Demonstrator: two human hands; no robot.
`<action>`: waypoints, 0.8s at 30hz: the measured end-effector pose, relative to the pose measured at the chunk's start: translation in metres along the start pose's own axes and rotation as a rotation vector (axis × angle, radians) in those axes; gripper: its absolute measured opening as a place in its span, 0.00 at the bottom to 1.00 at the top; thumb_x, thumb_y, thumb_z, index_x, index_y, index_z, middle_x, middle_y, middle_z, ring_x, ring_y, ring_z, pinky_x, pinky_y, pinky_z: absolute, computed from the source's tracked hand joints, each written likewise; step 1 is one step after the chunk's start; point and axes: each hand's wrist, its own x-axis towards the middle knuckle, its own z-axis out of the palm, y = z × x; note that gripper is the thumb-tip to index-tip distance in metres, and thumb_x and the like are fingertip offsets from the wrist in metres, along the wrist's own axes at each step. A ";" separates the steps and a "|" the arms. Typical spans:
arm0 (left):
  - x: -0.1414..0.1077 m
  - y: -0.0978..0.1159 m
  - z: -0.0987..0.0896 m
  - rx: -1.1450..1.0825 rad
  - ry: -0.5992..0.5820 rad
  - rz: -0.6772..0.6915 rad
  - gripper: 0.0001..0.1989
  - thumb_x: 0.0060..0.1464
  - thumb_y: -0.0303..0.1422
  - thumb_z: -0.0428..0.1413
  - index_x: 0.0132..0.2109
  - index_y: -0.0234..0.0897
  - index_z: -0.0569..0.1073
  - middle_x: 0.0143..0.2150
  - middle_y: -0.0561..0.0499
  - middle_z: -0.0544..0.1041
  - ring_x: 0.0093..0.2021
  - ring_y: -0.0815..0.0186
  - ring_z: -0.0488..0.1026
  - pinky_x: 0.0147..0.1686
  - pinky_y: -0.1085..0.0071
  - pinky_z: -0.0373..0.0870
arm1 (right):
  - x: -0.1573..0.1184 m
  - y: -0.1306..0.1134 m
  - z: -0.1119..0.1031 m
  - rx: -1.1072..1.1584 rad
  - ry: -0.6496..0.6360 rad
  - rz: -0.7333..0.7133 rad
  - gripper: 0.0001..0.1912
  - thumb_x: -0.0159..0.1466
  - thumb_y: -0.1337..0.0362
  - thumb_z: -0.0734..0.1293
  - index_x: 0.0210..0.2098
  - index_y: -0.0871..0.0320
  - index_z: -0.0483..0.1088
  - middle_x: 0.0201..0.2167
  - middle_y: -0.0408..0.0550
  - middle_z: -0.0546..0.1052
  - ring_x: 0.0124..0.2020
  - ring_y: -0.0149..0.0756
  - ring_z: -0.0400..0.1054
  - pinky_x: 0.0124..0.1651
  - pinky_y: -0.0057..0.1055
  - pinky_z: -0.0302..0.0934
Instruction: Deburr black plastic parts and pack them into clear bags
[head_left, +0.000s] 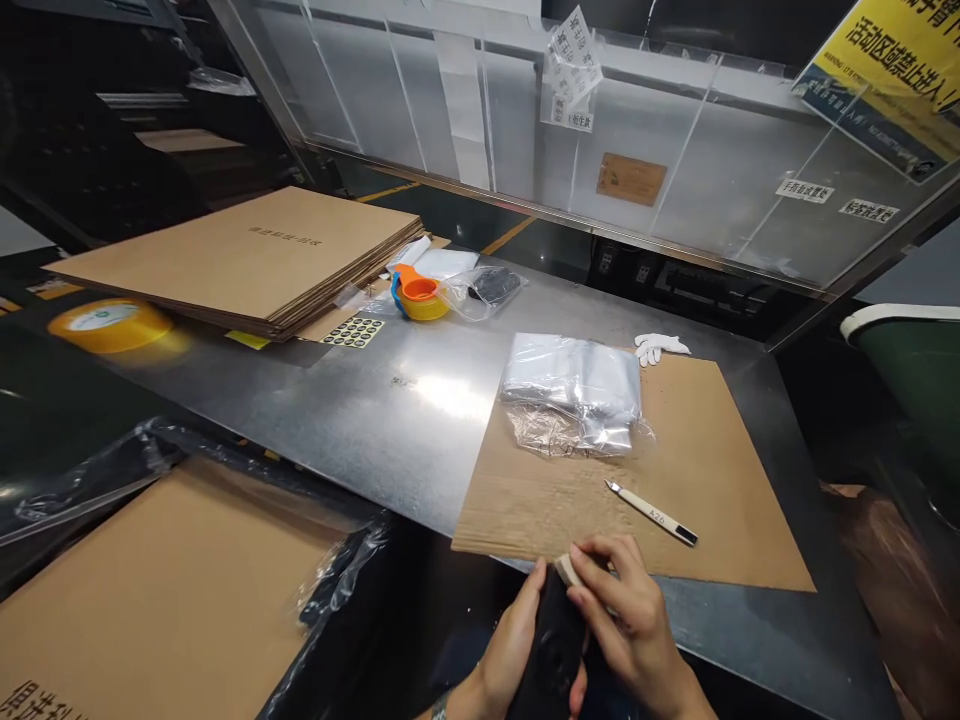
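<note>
My left hand (513,632) is closed around a black, smooth-looking part (553,640) with a round recess, held at the table's front edge. Pinched in the fingers of my right hand (630,610) is a small beige piece (568,571), pressed against the upper end of the black part. Its exact kind is hard to make out. Just beyond my hands, a craft knife (651,512) marked A26 lies on a flat cardboard sheet (720,470). Clear plastic bags (574,375) lie behind it, beside a white glove (661,347).
A stack of cardboard sheets (262,250) sits at the back left of the metal table (360,420). Near it are a yellow tape roll (112,325), an orange tape dispenser (418,292), a bagged black item (493,285) and a sticker sheet (354,332). A plastic-lined box (180,570) stands lower left.
</note>
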 end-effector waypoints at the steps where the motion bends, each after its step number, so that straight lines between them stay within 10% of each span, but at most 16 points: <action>1: 0.001 -0.001 -0.001 0.005 0.004 -0.063 0.45 0.49 0.61 0.26 0.19 0.27 0.71 0.11 0.42 0.69 0.09 0.65 0.64 0.10 0.73 0.58 | -0.003 0.001 -0.002 0.003 0.001 0.020 0.21 0.63 0.73 0.61 0.54 0.55 0.63 0.41 0.53 0.69 0.42 0.39 0.64 0.40 0.38 0.65; 11: -0.008 0.005 0.010 0.005 0.061 0.039 0.38 0.55 0.56 0.34 0.42 0.27 0.75 0.15 0.47 0.71 0.12 0.66 0.66 0.12 0.75 0.58 | -0.011 -0.003 -0.005 0.022 -0.050 -0.026 0.24 0.61 0.77 0.61 0.56 0.59 0.61 0.43 0.54 0.65 0.44 0.39 0.60 0.42 0.38 0.63; 14: -0.011 0.012 0.009 -0.072 0.084 0.231 0.26 0.58 0.48 0.42 0.59 0.44 0.62 0.25 0.51 0.76 0.18 0.68 0.70 0.16 0.76 0.63 | -0.016 0.005 -0.007 0.027 0.017 0.019 0.24 0.61 0.77 0.61 0.55 0.57 0.62 0.43 0.53 0.65 0.44 0.39 0.60 0.42 0.38 0.63; 20: -0.013 0.017 0.018 0.000 0.170 0.459 0.15 0.55 0.32 0.55 0.50 0.40 0.73 0.56 0.52 0.70 0.60 0.69 0.59 0.53 0.81 0.57 | -0.002 -0.008 0.001 -0.128 0.147 -0.029 0.22 0.60 0.77 0.63 0.54 0.59 0.64 0.43 0.56 0.66 0.44 0.41 0.61 0.43 0.40 0.63; 24: -0.007 0.023 0.012 -0.184 0.228 0.409 0.12 0.56 0.32 0.54 0.48 0.41 0.74 0.45 0.50 0.77 0.46 0.70 0.71 0.44 0.79 0.65 | -0.004 -0.022 0.010 -0.173 -0.017 -0.072 0.16 0.60 0.75 0.62 0.48 0.66 0.66 0.39 0.57 0.68 0.39 0.39 0.62 0.38 0.36 0.65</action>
